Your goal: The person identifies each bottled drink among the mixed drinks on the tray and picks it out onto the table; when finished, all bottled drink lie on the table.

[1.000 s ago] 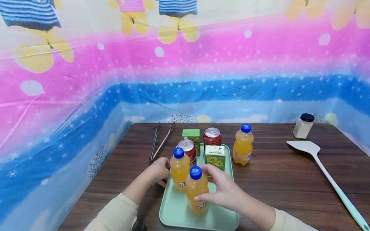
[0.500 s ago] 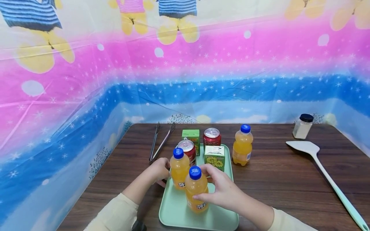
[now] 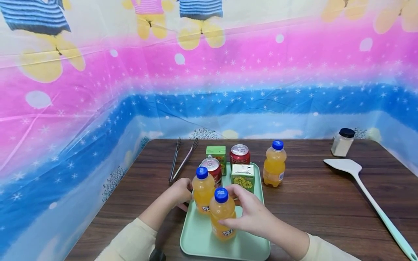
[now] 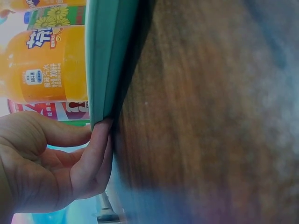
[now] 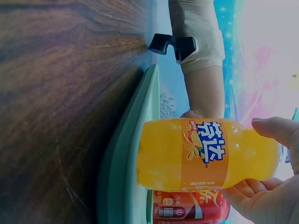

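Note:
A light green tray (image 3: 199, 239) lies on the table with drinks standing on it. My left hand (image 3: 179, 192) pinches its left rim; in the left wrist view the thumb is above the edge and the fingers (image 4: 96, 154) reach under it. My right hand (image 3: 251, 212) holds the front orange soda bottle (image 3: 223, 226), thumb and fingers round its upper part in the right wrist view. This blue-capped bottle stands upright on the tray. Just behind it is a second orange soda bottle (image 3: 203, 192). Farther back stand two red cans (image 3: 211, 166) and two green drink cartons (image 3: 242, 178).
Right of the tray stands another orange soda bottle (image 3: 274, 166). Metal tongs (image 3: 179, 165) lie at the back left. A white spatula (image 3: 372, 192) lies along the right side, near a black-lidded jar (image 3: 343, 143). A patterned cloth (image 3: 209, 98) hangs behind the table.

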A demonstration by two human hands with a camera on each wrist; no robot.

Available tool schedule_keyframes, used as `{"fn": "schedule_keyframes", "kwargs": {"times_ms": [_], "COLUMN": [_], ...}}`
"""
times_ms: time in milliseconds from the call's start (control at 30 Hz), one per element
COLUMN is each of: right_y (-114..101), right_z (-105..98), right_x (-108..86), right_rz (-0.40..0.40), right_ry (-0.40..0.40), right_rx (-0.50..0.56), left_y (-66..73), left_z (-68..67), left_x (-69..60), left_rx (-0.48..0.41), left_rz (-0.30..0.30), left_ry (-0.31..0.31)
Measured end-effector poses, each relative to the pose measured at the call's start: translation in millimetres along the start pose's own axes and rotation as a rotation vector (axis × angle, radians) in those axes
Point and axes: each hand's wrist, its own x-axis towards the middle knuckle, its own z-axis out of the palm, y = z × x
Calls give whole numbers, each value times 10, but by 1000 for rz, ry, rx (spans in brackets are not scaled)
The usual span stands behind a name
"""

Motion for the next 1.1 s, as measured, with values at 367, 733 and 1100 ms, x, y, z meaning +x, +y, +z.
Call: {"fn": "schedule_keyframes", "kwargs": {"times_ms": [367,733,1100], "right_y": [3,-113,-174], "right_z": [-9,-71,-117], "right_x": [-16,-19,-40], "right_rz": [-1,-70,-69], "right_ry": [7,46,60], "right_rx": [0,-25,-37], "left_y": [19,23,2], "left_z": [15,10,-2], "left_x": [-9,-27,-5], "left_rx": [-6,2,-10], "left_rz": [-3,12,-1], "left_ry": [-5,-2,-6]}}
